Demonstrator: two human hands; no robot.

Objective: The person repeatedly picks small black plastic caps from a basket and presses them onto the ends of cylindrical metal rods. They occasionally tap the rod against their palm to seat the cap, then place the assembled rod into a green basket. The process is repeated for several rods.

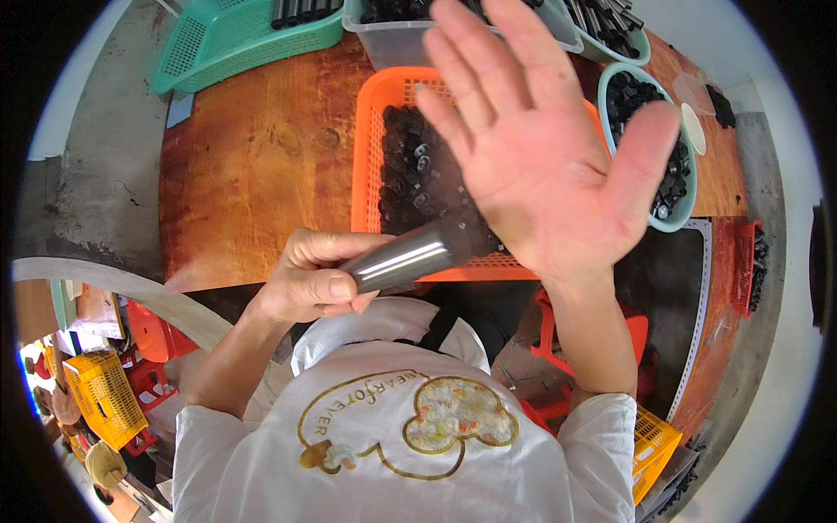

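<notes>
My left hand (312, 277) is closed round the narrower end of a dark, glossy tapered tube (405, 259), which tilts up to the right in front of my chest. My right hand (545, 148) is raised with its palm showing and its fingers apart, holding nothing. Behind both hands an orange basket (362, 148) stands on the wooden table, filled with small black parts (410, 166), some with shiny metal bits. The raised hand hides much of that basket. The wide end of the tube overlaps the basket's near part in view.
On the brown wooden table (253, 157) stand a green basket (209, 52) with dark tubes, a clear bin (392, 44) and a light blue basin (684, 192) of black parts. Yellow crates (105, 397) and red stools (161, 331) are lower left. A red basket (747, 261) is at far right.
</notes>
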